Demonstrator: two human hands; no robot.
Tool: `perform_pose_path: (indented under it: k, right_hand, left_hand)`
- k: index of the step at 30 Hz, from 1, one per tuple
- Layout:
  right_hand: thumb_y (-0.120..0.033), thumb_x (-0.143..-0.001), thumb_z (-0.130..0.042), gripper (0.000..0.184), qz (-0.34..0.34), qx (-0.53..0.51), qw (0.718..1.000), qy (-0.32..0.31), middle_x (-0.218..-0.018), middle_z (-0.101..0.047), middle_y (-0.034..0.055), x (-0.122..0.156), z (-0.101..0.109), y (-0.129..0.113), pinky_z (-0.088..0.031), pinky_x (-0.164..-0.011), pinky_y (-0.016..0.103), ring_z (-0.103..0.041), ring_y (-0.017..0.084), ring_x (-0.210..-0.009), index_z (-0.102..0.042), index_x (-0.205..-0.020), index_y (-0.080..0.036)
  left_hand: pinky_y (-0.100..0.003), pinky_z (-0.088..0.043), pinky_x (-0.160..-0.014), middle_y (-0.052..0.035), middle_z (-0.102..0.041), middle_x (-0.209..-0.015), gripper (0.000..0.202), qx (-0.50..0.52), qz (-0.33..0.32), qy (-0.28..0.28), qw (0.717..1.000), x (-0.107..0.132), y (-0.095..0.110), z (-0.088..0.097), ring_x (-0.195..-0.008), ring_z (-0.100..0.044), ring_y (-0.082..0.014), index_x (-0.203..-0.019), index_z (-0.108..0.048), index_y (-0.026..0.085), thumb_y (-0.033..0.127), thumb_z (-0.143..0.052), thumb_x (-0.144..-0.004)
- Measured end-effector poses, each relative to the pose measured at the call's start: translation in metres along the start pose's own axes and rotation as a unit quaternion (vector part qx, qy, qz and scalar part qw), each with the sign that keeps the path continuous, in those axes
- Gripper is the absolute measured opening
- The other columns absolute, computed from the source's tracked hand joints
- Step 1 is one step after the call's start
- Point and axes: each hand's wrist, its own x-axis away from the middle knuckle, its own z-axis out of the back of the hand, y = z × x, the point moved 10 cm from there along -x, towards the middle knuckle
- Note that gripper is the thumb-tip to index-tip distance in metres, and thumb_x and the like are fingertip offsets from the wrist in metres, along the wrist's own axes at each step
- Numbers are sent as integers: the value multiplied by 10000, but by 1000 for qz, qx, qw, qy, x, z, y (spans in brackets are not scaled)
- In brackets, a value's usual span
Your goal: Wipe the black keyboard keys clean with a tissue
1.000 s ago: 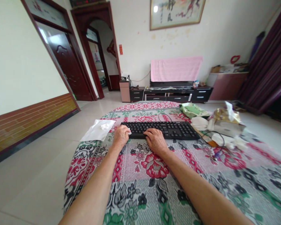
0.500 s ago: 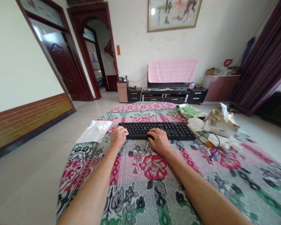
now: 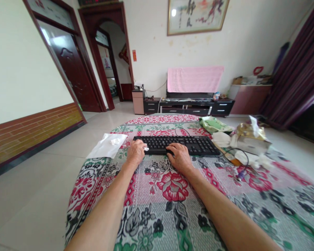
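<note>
A black keyboard (image 3: 193,145) lies flat across the table in front of me. At its left end, my left hand (image 3: 136,152) is closed around a small crumpled white tissue (image 3: 146,147), pressing it against the keys. My right hand (image 3: 180,156) holds the keyboard's front edge near the middle, fingers on top and thumb at the edge. The tips of several fingers on both hands are hard to make out. A dark cable runs from behind the keyboard, and its purple plug (image 3: 240,174) rests on the cloth to the right.
A flowered tablecloth (image 3: 170,216) covers the oval table. White paper (image 3: 102,150) with a crumpled tissue (image 3: 115,141) lies left. On the right are a gold tissue box (image 3: 252,139), a green cloth or bag (image 3: 214,124) and white scraps. A TV stand (image 3: 189,108) stands beyond.
The left hand with the tissue has shifted slightly right and up along the keyboard's left end. The right hand keeps its place on the keyboard. The whole view has turned slightly.
</note>
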Motion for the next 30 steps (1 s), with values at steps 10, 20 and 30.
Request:
perform_pose_path:
  k: [10,20,30]
  right_hand:
    - [-206,-818,-586,242,-3,2,1000,-1,-1139,-629,86,0,0,-1,-356,-937,397,-522,249,-1071,-663,-1048,-198]
    - [-212,-821,-582,255,-9,1,1000,-9,-1133,-627,84,-1,1,-2,-349,-939,397,-518,252,-1070,-663,-1063,-191]
    - [-201,-813,-576,255,-9,-7,1000,-5,-1126,-629,80,-1,0,0,-347,-930,394,-516,246,-1062,-661,-1053,-196]
  left_hand:
    - [-312,-453,-859,-57,-669,-928,284,36,-60,-11,998,0,30,-10,-915,-566,-189,-853,-717,186,91,-453,-811]
    - [-285,-482,-835,-45,-704,-894,283,34,71,57,995,-2,-22,15,-853,-636,-174,-845,-724,183,71,-485,-745]
    - [-303,-495,-800,-31,-721,-840,206,12,112,31,993,2,-42,23,-816,-650,-190,-679,-716,198,127,-523,-682]
